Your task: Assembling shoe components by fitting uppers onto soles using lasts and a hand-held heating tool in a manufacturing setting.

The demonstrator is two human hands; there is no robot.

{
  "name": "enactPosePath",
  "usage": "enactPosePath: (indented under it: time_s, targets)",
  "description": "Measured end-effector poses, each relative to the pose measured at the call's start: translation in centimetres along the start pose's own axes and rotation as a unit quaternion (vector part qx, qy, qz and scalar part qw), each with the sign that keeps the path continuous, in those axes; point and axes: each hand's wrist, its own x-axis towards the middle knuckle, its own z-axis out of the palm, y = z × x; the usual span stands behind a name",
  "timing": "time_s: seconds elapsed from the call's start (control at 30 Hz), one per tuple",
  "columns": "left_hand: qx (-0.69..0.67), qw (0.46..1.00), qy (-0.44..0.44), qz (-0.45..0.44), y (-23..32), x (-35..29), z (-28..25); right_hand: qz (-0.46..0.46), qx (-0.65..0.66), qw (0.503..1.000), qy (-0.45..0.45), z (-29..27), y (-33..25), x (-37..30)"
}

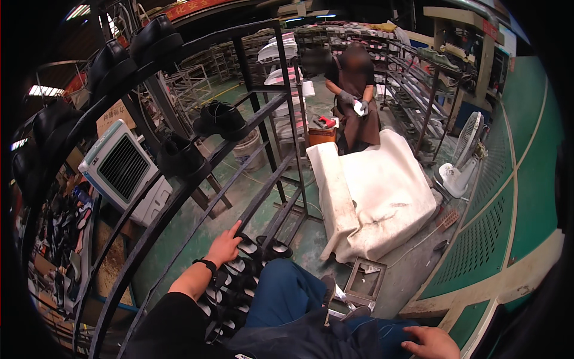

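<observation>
My left hand (223, 248), with a black wristband, reaches forward beside a dark metal rack (272, 113). Its fingers are stretched out and hold nothing visible; whether the fingertips touch a rail, I cannot tell. Under and beside it are several black shoes (242, 266) with pale insides, packed close together next to my left leg. Higher on the rack stand a black shoe (220, 119) and another black shoe (181, 155). Near my right thigh, at the lower edge, my right hand (435, 343) lies with its fingers apart and nothing in it.
A white-covered block (388, 191) stands ahead. Behind it sits a gloved person (356, 90) in a brown apron, holding a white piece, beside an orange bin (321, 135). A white air cooler (122, 170) is left; a fan (465, 152) and green machine panels (478, 245) are right.
</observation>
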Motion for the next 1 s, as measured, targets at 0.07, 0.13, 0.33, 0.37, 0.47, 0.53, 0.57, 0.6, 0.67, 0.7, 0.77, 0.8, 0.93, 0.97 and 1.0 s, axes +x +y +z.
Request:
enactPosePath:
  time_s: [0.07,0.13,0.33,0.37,0.47,0.53,0.57,0.6,0.67,0.7,0.77,0.8,0.93,0.97,1.0]
  targets:
    - [0.006,1.0,0.002,-0.003,0.2,0.0,-0.2,0.023,0.012,1.0,-0.013,-0.2,-0.2,-0.1]
    - [0.0,1.0,-0.008,0.002,0.3,0.0,-0.4,0.047,0.024,0.998,-0.027,-0.3,-0.4,-0.1]
    - [0.008,1.0,-0.012,0.001,-0.1,0.0,0.0,0.002,-0.04,0.999,0.004,-0.2,-0.9,-0.2]
    - [0.005,1.0,-0.008,0.001,-0.1,0.0,0.1,0.034,-0.024,0.999,-0.011,-0.3,-1.5,-0.4]
    - [-0.002,1.0,-0.01,0.004,-0.2,0.2,0.2,0.05,-0.013,0.999,-0.017,-0.3,-1.3,-0.3]
    - [0.001,1.0,0.006,0.018,-0.5,0.1,0.4,0.031,-0.022,0.999,-0.004,-0.3,-1.0,-0.1]
    - [0.001,1.0,0.007,0.019,-0.7,0.1,0.5,0.036,-0.019,0.999,-0.008,-0.4,-1.0,0.0]
    - [0.001,1.0,0.003,0.017,-0.5,0.0,0.3,0.042,-0.017,0.999,-0.012,-0.4,-1.0,0.0]
    - [0.001,1.0,0.001,0.017,-0.2,0.1,0.0,0.028,-0.025,0.999,-0.003,-0.1,-0.6,0.0]
    - [0.003,1.0,-0.004,0.013,-0.1,0.0,-0.1,0.011,-0.034,0.999,0.004,-0.1,-0.4,0.0]
    - [0.004,1.0,-0.007,0.01,0.0,0.1,-0.2,0.011,-0.03,0.999,0.004,0.0,-0.3,0.0]
    - [0.005,1.0,-0.011,0.008,0.0,0.0,-0.2,0.012,-0.026,1.0,0.002,0.0,-0.3,0.0]
    - [0.004,1.0,-0.007,0.007,-0.1,0.0,0.0,0.015,-0.027,1.0,0.0,0.0,-0.4,0.0]
    - [0.004,1.0,-0.007,0.007,-0.2,0.0,0.0,0.014,-0.021,1.0,0.0,0.1,-0.2,0.0]
    - [0.008,1.0,-0.011,0.005,-0.2,0.0,0.0,0.013,-0.016,1.0,0.0,0.1,-0.1,0.0]
